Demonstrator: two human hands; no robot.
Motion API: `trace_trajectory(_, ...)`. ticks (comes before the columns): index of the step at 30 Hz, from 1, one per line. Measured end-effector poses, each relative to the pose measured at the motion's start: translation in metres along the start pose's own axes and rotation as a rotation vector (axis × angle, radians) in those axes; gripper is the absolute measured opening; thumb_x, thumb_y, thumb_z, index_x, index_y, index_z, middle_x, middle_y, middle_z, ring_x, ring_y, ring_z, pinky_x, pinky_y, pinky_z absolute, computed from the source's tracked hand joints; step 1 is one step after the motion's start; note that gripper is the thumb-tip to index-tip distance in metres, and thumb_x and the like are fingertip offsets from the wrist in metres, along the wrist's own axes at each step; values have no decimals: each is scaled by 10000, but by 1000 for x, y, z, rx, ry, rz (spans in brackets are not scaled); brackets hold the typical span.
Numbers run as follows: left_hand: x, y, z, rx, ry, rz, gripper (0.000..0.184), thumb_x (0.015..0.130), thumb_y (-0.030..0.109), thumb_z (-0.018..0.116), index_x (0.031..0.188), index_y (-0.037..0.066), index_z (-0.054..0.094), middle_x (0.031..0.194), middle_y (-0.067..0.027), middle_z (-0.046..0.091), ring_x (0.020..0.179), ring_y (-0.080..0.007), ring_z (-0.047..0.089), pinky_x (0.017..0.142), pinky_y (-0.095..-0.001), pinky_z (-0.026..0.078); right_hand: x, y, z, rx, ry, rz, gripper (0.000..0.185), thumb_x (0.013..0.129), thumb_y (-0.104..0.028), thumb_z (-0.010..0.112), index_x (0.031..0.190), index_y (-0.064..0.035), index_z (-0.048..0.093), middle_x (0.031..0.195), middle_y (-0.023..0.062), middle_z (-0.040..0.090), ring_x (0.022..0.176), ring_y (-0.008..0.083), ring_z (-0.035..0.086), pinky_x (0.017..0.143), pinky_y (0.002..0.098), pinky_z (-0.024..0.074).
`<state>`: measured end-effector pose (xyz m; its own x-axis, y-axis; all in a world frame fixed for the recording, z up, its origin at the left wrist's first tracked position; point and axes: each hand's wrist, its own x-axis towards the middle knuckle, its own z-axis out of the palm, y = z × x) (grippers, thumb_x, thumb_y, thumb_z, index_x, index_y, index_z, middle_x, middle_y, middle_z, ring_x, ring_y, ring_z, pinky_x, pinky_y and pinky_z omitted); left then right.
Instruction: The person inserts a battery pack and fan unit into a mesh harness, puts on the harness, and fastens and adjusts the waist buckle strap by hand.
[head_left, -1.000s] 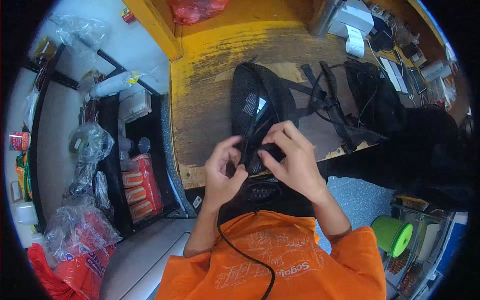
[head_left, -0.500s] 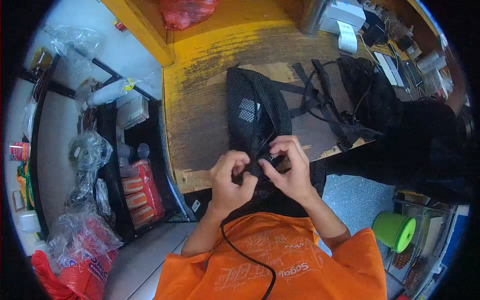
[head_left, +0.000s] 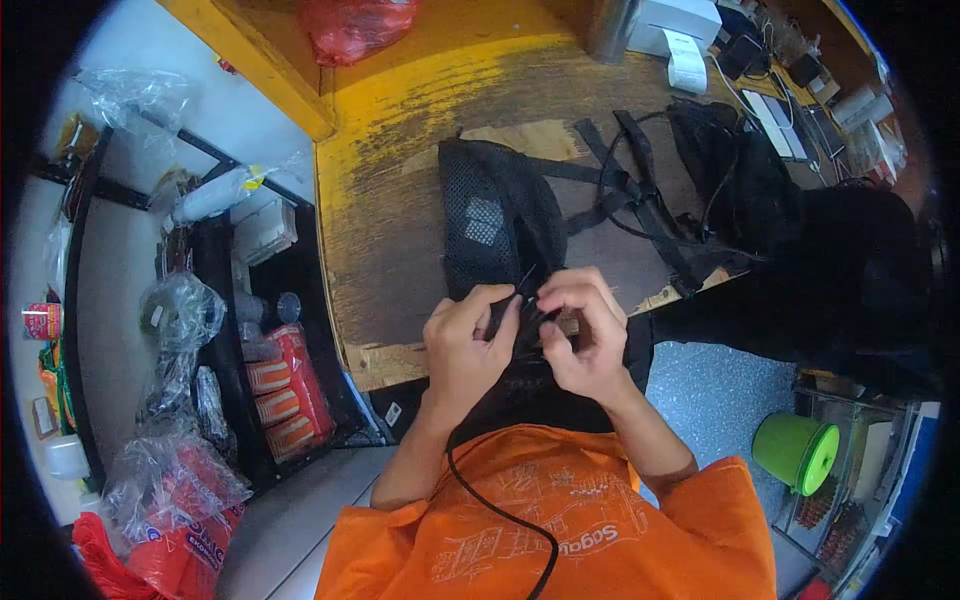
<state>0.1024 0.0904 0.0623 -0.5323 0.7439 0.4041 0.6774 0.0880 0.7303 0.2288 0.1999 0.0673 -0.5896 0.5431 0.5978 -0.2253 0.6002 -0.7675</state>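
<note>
A black mesh bag [head_left: 483,215] lies on the worn wooden table, its near end close to my hands. My left hand [head_left: 468,335] is closed, thumb and forefinger pinching a thin black cord [head_left: 524,283] by the bag's near edge. My right hand [head_left: 588,330] is right beside it, fingers curled around a small dark piece that I cannot make out against the black fabric. Black straps [head_left: 640,190] run from the bag toward another black fabric bundle [head_left: 735,160] on the right.
At the table's [head_left: 385,250] back right stand a white printer [head_left: 675,25] with paper hanging out, and a metal cylinder [head_left: 612,30]. Shelving with plastic-wrapped goods [head_left: 290,390] is on the left. On the right below is a green bucket [head_left: 795,450]. A black cord hangs over the orange shirt [head_left: 540,510].
My left hand has turned and its fingertips have closed into a pinch nearer the right hand. The right fingers have shifted slightly. The bag's mesh side has opened out a little.
</note>
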Motion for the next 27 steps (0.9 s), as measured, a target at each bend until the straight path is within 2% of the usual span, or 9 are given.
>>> trace_trajectory(6, 9, 10, -38, -148, -209, -145, 239, 813, 1, 744, 1049, 37, 725, 594, -1, 497, 572, -40, 470, 536, -229, 379, 16, -1, 14, 8, -41, 268, 212, 819, 96, 644, 1015, 22, 618, 1002, 134, 600, 784, 196, 645, 689, 287, 534)
trace_trajectory(9, 6, 17, -48, -137, -191, -207, 249, 817, 60, 759, 1060, 51, 707, 608, -58, 543, 525, -150, 548, 532, -292, 451, 16, 1, 14, -49, -112, 279, 185, 831, 75, 650, 1008, 34, 618, 977, 124, 626, 751, 197, 658, 654, 281, 536)
trace_trajectory(14, 2, 6, -19, -66, -236, -81, 240, 797, 53, 770, 1028, 58, 705, 560, -24, 519, 477, -124, 524, 517, -279, 431, 8, 11, 22, 307, 110, 457, 114, 874, 53, 632, 981, 16, 638, 984, 130, 656, 746, 182, 671, 621, 262, 515)
trace_trajectory(18, 6, 12, -20, 108, -226, 110, 237, 781, 101, 784, 1002, 52, 716, 655, -43, 526, 578, -186, 537, 616, -313, 442, 35, 22, 6, -51, 3, 318, 103, 918, 29, 588, 983, -7, 660, 871, 123, 659, 739, 173, 662, 595, 258, 490)
trace_trajectory(19, 9, 14, -22, 146, -218, 157, 229, 779, 112, 786, 989, 48, 723, 688, -52, 533, 611, -202, 542, 640, -320, 441, 46, 35, 5, -58, 7, 273, 126, 973, 13, 544, 988, -4, 668, 836, 31, 606, 709, 68, 573, 590, 227, 472)
trace_trajectory(21, 17, 14, -27, 125, -247, 198, 212, 780, 127, 788, 965, 37, 737, 751, -69, 548, 669, -225, 554, 668, -327, 439, 81, 57, 3, -78, -1, 149, 178, 991, -38, 518, 1025, -18, 691, 806, 63, 611, 690, 122, 585, 607, 272, 490)
trace_trajectory(22, 24, 11, -31, 67, -282, 188, 202, 783, 131, 788, 952, 31, 743, 781, -78, 555, 694, -231, 560, 674, -328, 438, 103, 69, 3, -199, -9, 34, 172, 938, 1, 518, 997, -10, 679, 935, 162, 681, 856, 344, 682, 763, 401, 532)
trace_trajectory(24, 39, 3, -38, 7, -337, 218, 169, 808, 120, 772, 937, 12, 755, 805, -92, 580, 730, -239, 592, 687, -335, 457, 141, 104, 17, -90, -51, 47, 217, 958, -121, 556, 1096, -29, 697, 1071, 193, 700, 978, 377, 682, 859, 431, 530)
trace_trajectory(27, 53, -4, -44, -104, -497, 191, 137, 837, 88, 738, 944, 4, 751, 828, -99, 606, 769, -240, 626, 707, -340, 483, 195, 117, 31, -334, -484, 343, 449, 896, -360, 665, 1215, -44, 687, 1216, 205, 677, 1126, 363, 654, 955, 431, 514)
